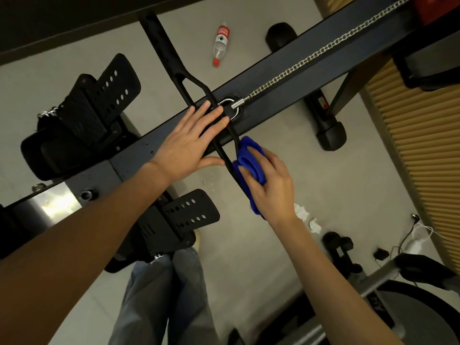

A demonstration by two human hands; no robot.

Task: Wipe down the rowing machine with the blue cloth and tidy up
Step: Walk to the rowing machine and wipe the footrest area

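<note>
The person's legs, in blue jeans (161, 295), stand at the near edge of the view, beside the rowing machine (129, 160). Just past the knees is the near footrest (189, 210), a black plate with rows of holes. To the right, on the pale floor, lie two scraps of crumpled white tissue (302, 211), a black dumbbell (338, 247) and a tangle of thin cables (413, 242).

Further in, the right hand (271, 180) grips the blue cloth (249, 160). Its fingers are curled over the folds, and the cloth is wrapped round the near end of the black pull handle (171, 53), on the near side of the rail. A few drops of liquid (207, 181) show on the floor just left of the cloth.

The left hand (189, 145) lies flat, holding nothing. Its fingers are straight and spread, pressed on the middle of the pull handle where it crosses the dark rail (286, 95), and the fingertips reach the metal shackle (232, 107). From that shackle a silver chain (323, 49) runs along the top of the rail toward the far right.

The handle lies across the rail, and its other grip points away to the far side. Left of it is the far footrest (107, 95), tilted up. Beyond the rail a clear plastic water bottle (221, 43) with a red cap and red label lies on its side on the floor. A wall of tan slats (423, 145) runs down the right side.
</note>
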